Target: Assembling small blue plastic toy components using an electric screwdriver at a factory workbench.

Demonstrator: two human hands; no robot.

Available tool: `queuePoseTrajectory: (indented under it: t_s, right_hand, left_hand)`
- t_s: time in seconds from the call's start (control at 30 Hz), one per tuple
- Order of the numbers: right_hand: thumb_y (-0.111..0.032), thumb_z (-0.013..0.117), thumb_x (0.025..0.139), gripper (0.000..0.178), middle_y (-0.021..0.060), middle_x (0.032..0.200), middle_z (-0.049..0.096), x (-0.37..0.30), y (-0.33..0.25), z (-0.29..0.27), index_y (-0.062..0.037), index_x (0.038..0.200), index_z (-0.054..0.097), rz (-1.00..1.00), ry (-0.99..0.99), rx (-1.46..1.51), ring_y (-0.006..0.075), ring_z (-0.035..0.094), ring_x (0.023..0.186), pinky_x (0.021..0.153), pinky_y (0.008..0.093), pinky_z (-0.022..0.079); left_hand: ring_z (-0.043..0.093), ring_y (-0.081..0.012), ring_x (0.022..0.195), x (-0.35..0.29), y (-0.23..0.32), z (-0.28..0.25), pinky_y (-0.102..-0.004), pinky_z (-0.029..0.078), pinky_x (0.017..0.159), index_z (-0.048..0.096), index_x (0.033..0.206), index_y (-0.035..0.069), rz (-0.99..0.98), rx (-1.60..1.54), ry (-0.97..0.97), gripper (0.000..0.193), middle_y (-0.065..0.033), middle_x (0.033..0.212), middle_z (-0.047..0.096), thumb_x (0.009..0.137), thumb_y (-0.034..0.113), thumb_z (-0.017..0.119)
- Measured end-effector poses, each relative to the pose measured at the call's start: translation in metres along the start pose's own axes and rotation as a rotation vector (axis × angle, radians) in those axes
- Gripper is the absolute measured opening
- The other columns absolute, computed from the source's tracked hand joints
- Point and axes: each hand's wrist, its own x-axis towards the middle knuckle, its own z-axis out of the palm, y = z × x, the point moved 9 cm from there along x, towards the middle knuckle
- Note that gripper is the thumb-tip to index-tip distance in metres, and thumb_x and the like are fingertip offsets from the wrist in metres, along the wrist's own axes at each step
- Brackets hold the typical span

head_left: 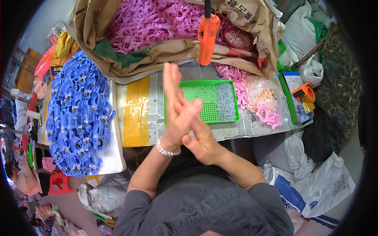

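My left hand, with a pearl-like bracelet at the wrist, is raised over the table's front edge, its fingers stretched out. Against its palm lies my right hand, fingers extended and partly hidden behind the left thumb. Neither hand shows anything held. Just beyond them sits a green perforated tray, its right end filled with small silvery metal pieces. An orange electric screwdriver hangs tip down above the tray's far side.
A large paper sack holds pink plastic parts and a red bowl. Blue plastic parts are piled on a white board at left. Right of the tray lie pink strips, a clear bag and a pink ring-shaped part.
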Motion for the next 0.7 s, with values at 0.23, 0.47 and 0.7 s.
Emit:
queuePoseTrajectory:
  t_s: [0.23,0.47,0.7]
  right_hand:
    - [-0.011,0.056,0.086,0.043,0.0131,0.121,0.052,0.015,0.036,-0.084,0.0019,0.125,0.044,0.211,0.336,0.108,0.02,0.05,0.113,0.092,0.0322,0.042]
    - [-0.02,0.064,0.079,0.066,0.0197,0.128,0.045,0.071,0.021,-0.088,0.0013,0.133,0.032,0.007,0.304,-0.319,0.0281,0.046,0.118,0.091,0.0369,0.043]
    - [-0.011,0.066,0.08,0.052,0.0103,0.108,0.058,0.074,0.028,-0.071,-0.0018,0.126,0.041,0.067,0.252,-0.055,0.0181,0.06,0.094,0.081,0.0315,0.048]
  left_hand:
    - [0.031,-0.0276,0.131,0.061,-0.044,-0.026,-0.0363,0.025,0.106,0.027,0.139,0.0,0.067,0.417,-0.056,0.081,-0.0192,0.141,0.034,0.077,0.03,0.07]
    - [0.06,-0.0128,0.083,0.054,-0.08,-0.001,-0.0278,0.048,0.076,0.056,0.109,0.0,0.008,0.094,-0.171,0.033,-0.0087,0.091,0.064,0.08,0.011,0.066]
    - [0.061,-0.0165,0.068,0.018,-0.049,-0.015,-0.029,0.048,0.063,0.058,0.099,0.001,0.107,0.33,-0.001,0.033,-0.0098,0.078,0.064,0.071,0.009,0.073]
